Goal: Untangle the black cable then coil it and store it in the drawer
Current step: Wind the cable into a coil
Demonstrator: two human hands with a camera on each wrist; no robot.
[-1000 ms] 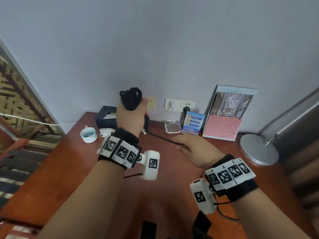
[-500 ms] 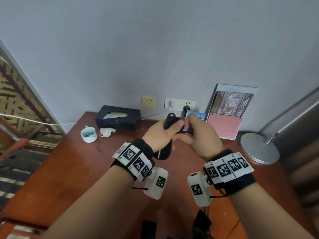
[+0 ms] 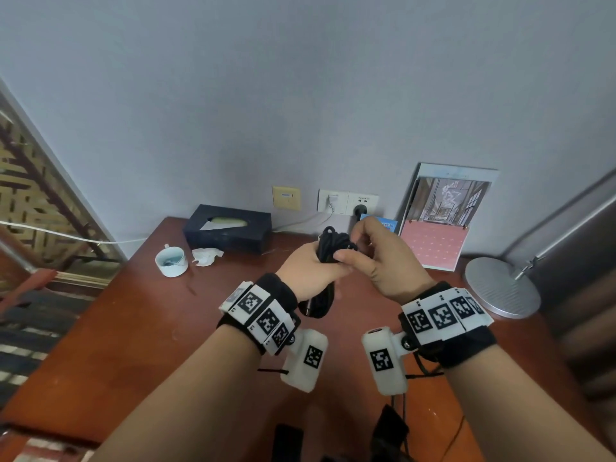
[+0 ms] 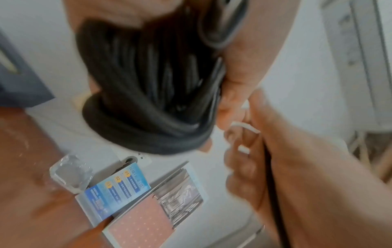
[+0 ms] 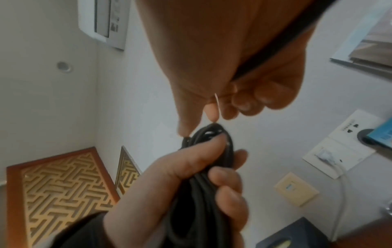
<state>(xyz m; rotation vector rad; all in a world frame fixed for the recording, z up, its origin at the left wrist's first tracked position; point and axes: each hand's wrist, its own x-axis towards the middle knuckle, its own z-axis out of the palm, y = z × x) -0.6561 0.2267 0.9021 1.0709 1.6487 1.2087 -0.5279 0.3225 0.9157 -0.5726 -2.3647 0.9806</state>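
The black cable [image 3: 328, 248] is gathered into a bundle of several loops above the red-brown desk [image 3: 140, 328]. My left hand [image 3: 313, 261] grips the bundle round its middle; loops stick out above the fist and hang below it. In the right wrist view the left hand's fingers [image 5: 229, 193] wrap the cable bundle [image 5: 201, 193]. My right hand [image 3: 363, 241] is beside the bundle's top with its fingers curled and its thumb against the cable. A loose strand [image 5: 273, 45] runs across the right palm. In the left wrist view the cable loops [image 4: 148, 94] are blurred. No drawer shows.
At the back of the desk stand a dark tissue box [image 3: 230, 228], a white cup [image 3: 171, 261], a crumpled tissue [image 3: 206, 256], a blue card [image 3: 388, 225] and a pink calendar [image 3: 440, 225]. A lamp base [image 3: 500, 286] sits at the right. Wall sockets [image 3: 348, 201] are behind.
The left hand has come down from a raised position with the bundle. The right hand, which held a taut strand lower right, has come up to meet the bundle's top.
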